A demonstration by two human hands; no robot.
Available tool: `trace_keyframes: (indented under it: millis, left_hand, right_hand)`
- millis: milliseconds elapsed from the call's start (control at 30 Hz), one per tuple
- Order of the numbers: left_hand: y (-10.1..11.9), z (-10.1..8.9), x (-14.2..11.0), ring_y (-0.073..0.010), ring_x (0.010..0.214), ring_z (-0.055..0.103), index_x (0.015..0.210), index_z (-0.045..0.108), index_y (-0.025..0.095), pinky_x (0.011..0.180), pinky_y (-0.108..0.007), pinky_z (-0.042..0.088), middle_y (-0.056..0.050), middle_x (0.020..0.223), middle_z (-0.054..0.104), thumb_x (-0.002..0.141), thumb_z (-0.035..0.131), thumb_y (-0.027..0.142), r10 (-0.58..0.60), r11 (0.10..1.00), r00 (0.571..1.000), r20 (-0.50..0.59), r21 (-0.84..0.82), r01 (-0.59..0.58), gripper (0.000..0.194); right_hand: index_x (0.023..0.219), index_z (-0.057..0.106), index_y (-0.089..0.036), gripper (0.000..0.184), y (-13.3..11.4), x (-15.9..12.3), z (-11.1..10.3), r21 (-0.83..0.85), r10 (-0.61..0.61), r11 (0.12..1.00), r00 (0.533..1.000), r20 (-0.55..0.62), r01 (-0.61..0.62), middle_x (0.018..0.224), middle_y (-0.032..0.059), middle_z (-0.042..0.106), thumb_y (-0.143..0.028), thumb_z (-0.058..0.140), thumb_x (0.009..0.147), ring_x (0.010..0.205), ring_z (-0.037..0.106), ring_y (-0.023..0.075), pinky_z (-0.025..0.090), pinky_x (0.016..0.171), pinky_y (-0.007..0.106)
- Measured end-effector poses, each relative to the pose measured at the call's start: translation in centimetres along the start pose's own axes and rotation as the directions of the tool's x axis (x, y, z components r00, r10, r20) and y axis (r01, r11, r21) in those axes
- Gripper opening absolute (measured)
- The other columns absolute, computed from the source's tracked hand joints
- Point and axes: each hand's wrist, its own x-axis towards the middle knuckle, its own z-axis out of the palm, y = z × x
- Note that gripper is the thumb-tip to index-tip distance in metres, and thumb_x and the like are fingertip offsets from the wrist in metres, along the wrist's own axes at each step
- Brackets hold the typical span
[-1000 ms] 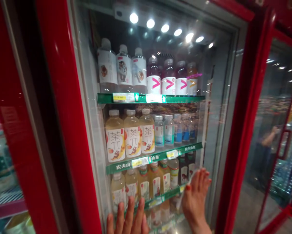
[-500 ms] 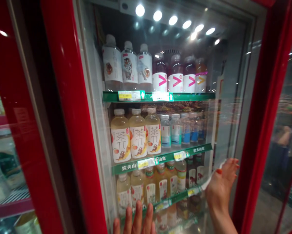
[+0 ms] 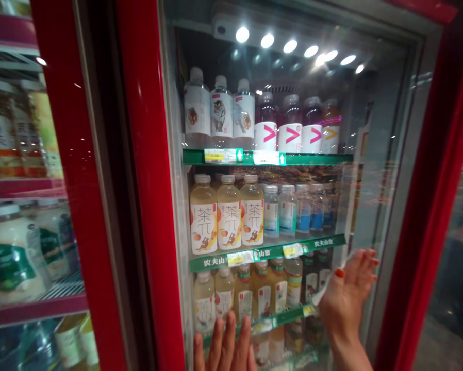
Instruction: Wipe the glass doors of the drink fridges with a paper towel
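In front of me is the glass door (image 3: 386, 154) of a red-framed drinks cooler. My right hand (image 3: 345, 301) is at the lower right of the glass, its fingers pointing up and right and its thumb, with a red nail, to the left. A thin white cloth or tissue (image 3: 319, 294) shows under its palm, mostly hidden. At the bottom centre, my left hand (image 3: 227, 345) is raised with fingers spread and nothing held. It is before the lower bottles; whether it touches the glass I cannot tell.
Behind the glass, green-edged shelves (image 3: 312, 158) carry bottles with tiger labels (image 3: 221, 113), purple drinks (image 3: 292, 123) and tea bottles (image 3: 229, 216). A red frame post (image 3: 148, 180) stands to the left. Beyond it, another cooler holds white-and-green bottles (image 3: 15, 252).
The view has turned left, showing more of the neighbouring cooler. Against the door, my right hand has shifted left with the white cloth or tissue. My left hand keeps about the same place.
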Motion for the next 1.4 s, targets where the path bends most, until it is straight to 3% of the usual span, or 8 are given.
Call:
trace_keyframes:
  millis: [133, 233, 467, 567, 700, 967, 1167, 1400]
  left_hand:
    - [0.6, -1.4, 2.2, -0.02, 0.173, 0.022, 0.17, 0.039, 0.026, 0.145, -0.049, 0.008, -0.002, 0.181, 0.029, 0.098, 0.063, 0.038, -0.016, 0.995, 1.0, 0.009, -0.098, 0.016, 0.077]
    - [0.7, -2.2, 3.0, -0.0195, 0.173, 0.02, 0.171, 0.037, 0.024, 0.144, -0.05, 0.005, -0.003, 0.182, 0.027, 0.102, 0.061, 0.037, -0.009, 0.989, 0.999, 0.05, -0.147, 0.016, 0.073]
    - [0.9, -2.7, 3.0, -0.0203, 0.173, 0.019, 0.171, 0.037, 0.023, 0.144, -0.052, 0.004, -0.003, 0.183, 0.025, 0.104, 0.061, 0.036, -0.012, 0.99, 0.996, 0.088, -0.138, 0.025, 0.072]
    - [1.1, -2.7, 2.9, -0.0192, 0.173, 0.02, 0.17, 0.037, 0.025, 0.144, -0.051, 0.005, -0.002, 0.182, 0.026, 0.105, 0.06, 0.037, -0.023, 0.991, 0.996, 0.085, -0.129, 0.034, 0.07]
    - [1.1, -2.8, 2.9, -0.0192, 0.173, 0.02, 0.17, 0.038, 0.025, 0.145, -0.05, 0.005, -0.001, 0.182, 0.027, 0.105, 0.06, 0.037, -0.024, 0.991, 0.996, 0.089, -0.13, 0.036, 0.07]
    - [1.0, -2.9, 3.1, -0.0186, 0.172, 0.021, 0.17, 0.039, 0.025, 0.144, -0.051, 0.005, -0.001, 0.18, 0.03, 0.104, 0.062, 0.034, -0.023, 0.986, 0.996, 0.088, -0.164, 0.038, 0.07]
    - [0.9, -3.0, 3.2, -0.017, 0.172, 0.021, 0.17, 0.039, 0.026, 0.144, -0.049, 0.006, -0.001, 0.179, 0.031, 0.104, 0.062, 0.035, -0.027, 0.985, 0.996, 0.081, -0.169, 0.041, 0.07]
    - [0.9, -2.9, 3.1, -0.017, 0.172, 0.022, 0.168, 0.043, 0.025, 0.144, -0.048, 0.007, -0.003, 0.176, 0.035, 0.102, 0.063, 0.033, -0.036, 0.983, 0.997, 0.065, -0.176, 0.047, 0.069]
  right_hand:
    - [0.178, 0.011, -0.023, 0.077, -5.9, -3.8, -0.6, 0.048, -0.44, 0.898, 0.893, 0.093, 0.437, 0.187, 0.0077, 0.008, -0.026, 0.043, 0.108, 0.174, 0.005, 0.033, 0.006, 0.14, 0.067]
    - [0.177, 0.018, -0.023, 0.078, -4.0, -6.4, -1.8, 0.093, -0.645, 0.764, 0.757, 0.102, 0.638, 0.187, 0.0005, 0.013, -0.022, 0.048, 0.105, 0.174, 0.007, 0.0274, 0.001, 0.142, 0.056]
    - [0.178, 0.005, -0.018, 0.07, 4.5, 0.2, -1.1, 0.005, -0.176, 0.984, 0.984, 0.024, 0.176, 0.186, 0.0147, 0.002, -0.031, 0.029, 0.113, 0.174, 0.001, 0.035, 0.009, 0.138, 0.073]
    - [0.178, 0.008, -0.019, 0.072, 1.2, -0.9, -0.5, 0.032, -0.224, 0.974, 0.973, 0.056, 0.223, 0.187, 0.0149, 0.005, -0.031, 0.034, 0.112, 0.174, 0.001, 0.0371, 0.009, 0.136, 0.076]
    - [0.177, 0.021, -0.031, 0.075, 0.5, -3.9, -1.3, 0.126, -0.591, 0.806, 0.797, 0.124, 0.578, 0.185, 0.0047, 0.023, -0.032, 0.05, 0.108, 0.173, 0.015, 0.0324, 0.011, 0.139, 0.069]
    - [0.178, 0.005, -0.014, 0.074, 2.1, 0.0, -0.8, -0.046, -0.244, 0.969, 0.969, -0.026, 0.243, 0.186, 0.0184, 0.004, -0.026, 0.033, 0.111, 0.173, 0.001, 0.0361, 0.011, 0.139, 0.068]
    - [0.177, 0.02, -0.039, 0.079, -0.6, -6.3, -2.4, 0.109, -0.678, 0.734, 0.715, 0.167, 0.671, 0.183, -0.0006, 0.031, -0.028, 0.051, 0.105, 0.173, 0.019, 0.0237, 0.014, 0.141, 0.059]
    - [0.177, -0.007, -0.011, 0.074, 2.6, -2.1, -1.0, -0.098, -0.257, 0.96, 0.965, 0.054, 0.261, 0.185, 0.0242, -0.011, -0.032, 0.024, 0.112, 0.17, -0.023, 0.0386, 0.001, 0.13, 0.085]
